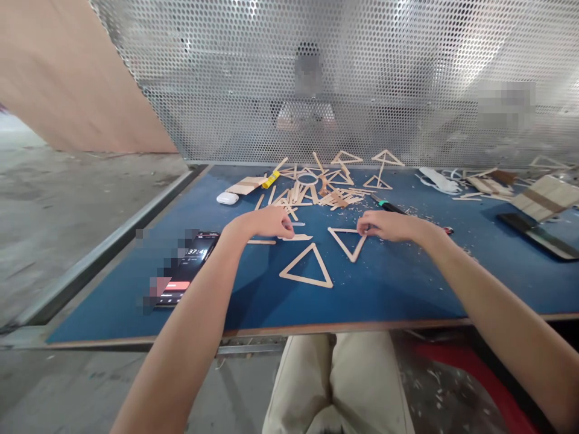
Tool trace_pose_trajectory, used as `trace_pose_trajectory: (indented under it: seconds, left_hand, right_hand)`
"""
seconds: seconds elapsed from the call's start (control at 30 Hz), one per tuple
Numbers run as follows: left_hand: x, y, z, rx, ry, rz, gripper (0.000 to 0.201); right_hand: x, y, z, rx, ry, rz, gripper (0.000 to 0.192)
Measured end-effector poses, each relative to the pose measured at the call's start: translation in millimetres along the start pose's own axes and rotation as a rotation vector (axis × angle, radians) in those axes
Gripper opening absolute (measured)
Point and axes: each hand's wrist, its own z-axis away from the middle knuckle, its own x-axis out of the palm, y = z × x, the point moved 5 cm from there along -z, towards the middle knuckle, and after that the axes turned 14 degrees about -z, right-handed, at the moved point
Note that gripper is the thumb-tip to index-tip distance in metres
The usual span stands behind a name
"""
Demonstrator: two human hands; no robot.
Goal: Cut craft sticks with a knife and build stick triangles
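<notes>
My left hand (274,223) is closed in a pinch above the table, its fingertips at one end of a pale strip with a pointed tip (301,237). Whether the fingers grip that strip is hard to see. My right hand (382,225) pinches the right corner of a triangle made of wooden craft sticks (342,246), which lies with one point towards me. A second craft-stick triangle (306,281) lies flat between the hands, nearer the table's front edge. Under my left wrist lies a loose craft stick (265,242).
Behind the hands spreads a heap of craft sticks (296,194) with a tape ring (307,177). Other stick frames (378,182) lie farther back. A utility knife (386,205) is beyond my right hand; a phone (192,265) is at left. A perforated metal screen (253,90) borders the table.
</notes>
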Motion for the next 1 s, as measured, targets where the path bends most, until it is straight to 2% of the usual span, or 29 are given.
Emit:
trace_pose_trajectory:
  seconds: [0.1,0.2,0.27,0.33,0.4,0.53,0.67,0.83,1.0]
  left_hand:
    - [2.1,-0.9,-3.0,-0.001,-0.005,-0.003,0.027]
    - [2.0,-0.8,-4.2,0.001,-0.002,-0.012,0.029]
    - [0.9,-0.3,-4.2,0.01,0.004,-0.027,0.03]
    - [-1.4,1.1,-3.5,0.021,0.027,-0.041,0.032]
    - [-4.1,5.0,-2.1,0.043,0.069,-0.037,0.034]
    - [-2.0,22.6,-1.3,0.16,0.101,0.003,0.038]
    - [11.0,41.3,-8.1,0.263,0.04,-0.008,0.042]
    - [16.2,49.0,-15.8,0.22,0.074,-0.068,0.038]
    - [15.3,51.5,-15.7,0.202,0.102,-0.102,0.036]
  right_hand:
    - [-8.5,-5.2,0.6,0.026,0.086,0.029,0.024]
    - [-12.0,-29.7,-7.0,-0.027,0.146,0.015,0.022]
    - [-8.6,-42.6,-14.2,0.049,0.117,0.01,0.031]
    - [-1.1,-50.0,-20.6,0.166,0.034,0.045,0.04]
    - [6.0,-54.6,-25.0,0.21,-0.026,0.049,0.037]
    - [13.9,-52.3,-27.0,0.176,-0.078,-0.059,0.024]
    - [8.2,-40.8,-23.8,0.124,-0.018,-0.176,0.042]
    - [-5.1,-31.2,-19.3,0.091,0.177,-0.242,0.051]
    - [-6.0,-36.3,-15.6,-0.007,0.224,-0.293,0.051]
